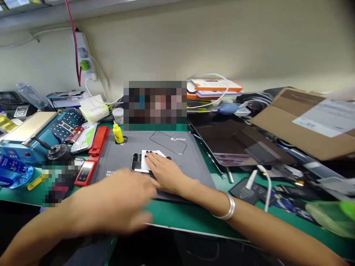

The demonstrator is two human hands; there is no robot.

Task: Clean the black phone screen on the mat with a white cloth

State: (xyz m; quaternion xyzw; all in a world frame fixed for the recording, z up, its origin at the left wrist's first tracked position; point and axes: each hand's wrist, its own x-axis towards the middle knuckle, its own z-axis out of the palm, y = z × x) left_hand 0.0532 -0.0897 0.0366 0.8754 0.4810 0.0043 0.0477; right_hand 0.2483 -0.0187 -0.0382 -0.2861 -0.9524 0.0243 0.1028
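While paper [143, 163] covers it, the phone [137, 162] lies crosswise.

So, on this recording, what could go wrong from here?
The right hand presses a white paper sheet onto a black-and-silver smartphone lying on a grey work mat, so the phone might slide under that pressure. The blurred left hand is close by and could knock the phone or the upright yellow squeeze bottle standing on the mat.
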